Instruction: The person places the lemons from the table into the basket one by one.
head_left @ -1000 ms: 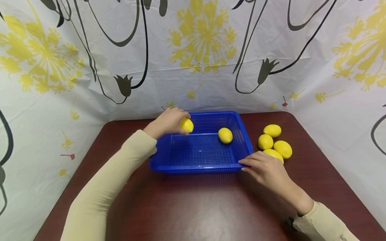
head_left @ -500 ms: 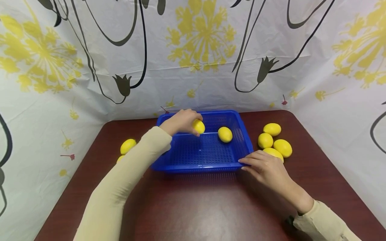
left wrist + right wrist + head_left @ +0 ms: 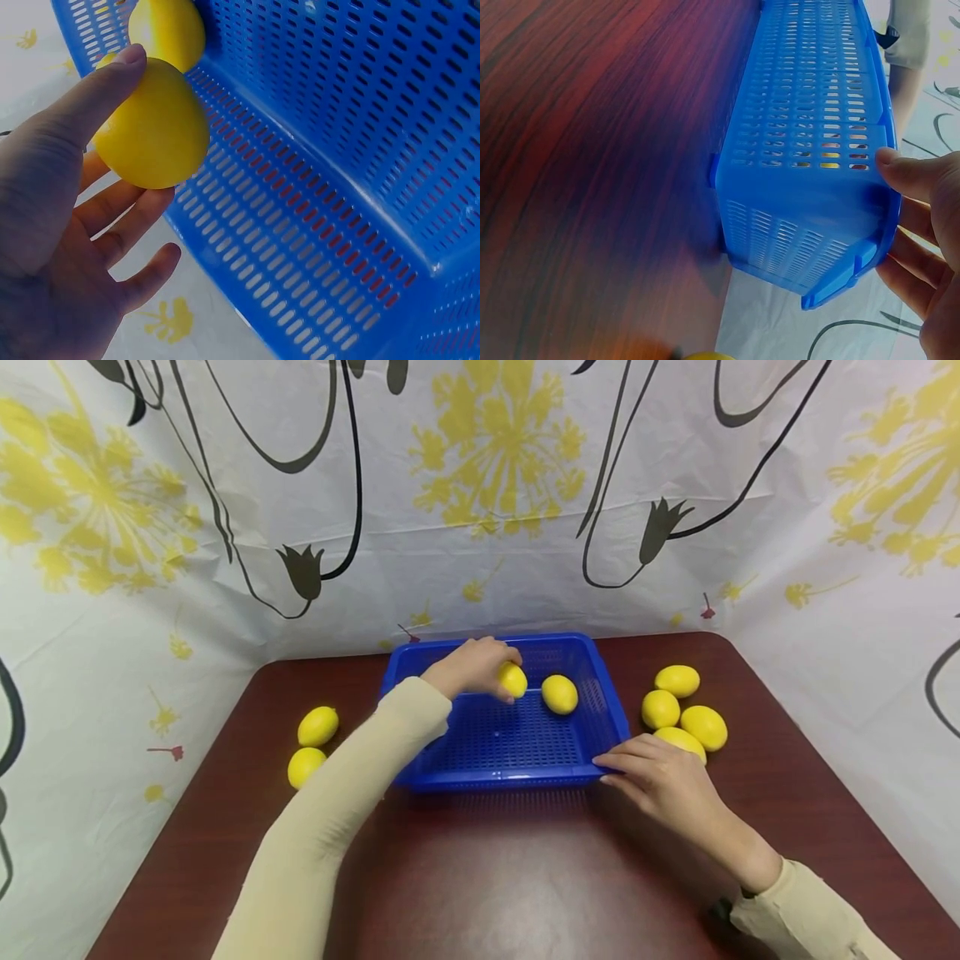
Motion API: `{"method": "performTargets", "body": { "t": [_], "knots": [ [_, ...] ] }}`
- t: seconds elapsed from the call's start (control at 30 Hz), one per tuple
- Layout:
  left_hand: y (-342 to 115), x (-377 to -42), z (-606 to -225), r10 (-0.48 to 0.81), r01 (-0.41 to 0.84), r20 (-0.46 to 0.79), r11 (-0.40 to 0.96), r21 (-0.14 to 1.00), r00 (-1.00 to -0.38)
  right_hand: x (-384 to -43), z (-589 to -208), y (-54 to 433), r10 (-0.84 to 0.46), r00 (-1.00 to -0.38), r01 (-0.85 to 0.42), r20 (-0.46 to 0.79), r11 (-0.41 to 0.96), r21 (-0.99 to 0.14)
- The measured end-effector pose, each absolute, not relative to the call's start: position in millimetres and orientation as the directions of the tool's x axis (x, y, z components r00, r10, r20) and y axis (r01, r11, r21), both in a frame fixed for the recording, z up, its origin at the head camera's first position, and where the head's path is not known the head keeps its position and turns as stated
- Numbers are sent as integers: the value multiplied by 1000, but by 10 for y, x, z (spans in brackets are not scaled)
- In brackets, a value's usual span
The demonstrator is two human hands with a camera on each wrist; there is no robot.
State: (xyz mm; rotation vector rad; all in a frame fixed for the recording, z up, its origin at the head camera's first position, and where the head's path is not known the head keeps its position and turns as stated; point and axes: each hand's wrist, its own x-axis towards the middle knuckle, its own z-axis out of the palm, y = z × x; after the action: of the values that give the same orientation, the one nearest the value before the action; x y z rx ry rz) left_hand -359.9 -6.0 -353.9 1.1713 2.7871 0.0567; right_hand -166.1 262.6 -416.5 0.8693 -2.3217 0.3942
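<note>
My left hand (image 3: 474, 667) grips a yellow lemon (image 3: 513, 679) within the blue plastic basket (image 3: 498, 777). In the left wrist view, the thumb and fingertips pinch this lemon (image 3: 154, 127), while the other fingers spread away from it. Just to its right inside the basket lies a second lemon (image 3: 559, 694). My right hand (image 3: 667, 781) holds the basket's near right corner. Seen from the right wrist, the thumb presses the outside of the basket (image 3: 802, 180) just at the rim, with the fingers on the other side.
Several lemons (image 3: 703, 728) cluster on the dark red table (image 3: 480, 877) right of the basket, one partly behind my right hand. Two more lemons (image 3: 318, 727) sit on the left, near my sleeve. A white patterned sheet (image 3: 450, 560) hangs behind the table.
My left hand has carried its lemon rightward across the basket, up near the lemon lying there. Its sleeve no longer covers the two lemons on the left. The right hand has stayed put.
</note>
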Motion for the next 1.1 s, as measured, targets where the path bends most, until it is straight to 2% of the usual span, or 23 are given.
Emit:
{"method": "performTargets", "body": {
  "t": [0.33,1.1],
  "knots": [
    [67,-3629,-3626,702,698,-121,711,84,-701,-1683,-4183,2613,-489,-560,-685,668,728,-41],
    [285,-3668,-3813,713,718,-164,695,36,-681,-1669,-4181,2625,-486,-576,-680,657,731,-55]
  ]
}}
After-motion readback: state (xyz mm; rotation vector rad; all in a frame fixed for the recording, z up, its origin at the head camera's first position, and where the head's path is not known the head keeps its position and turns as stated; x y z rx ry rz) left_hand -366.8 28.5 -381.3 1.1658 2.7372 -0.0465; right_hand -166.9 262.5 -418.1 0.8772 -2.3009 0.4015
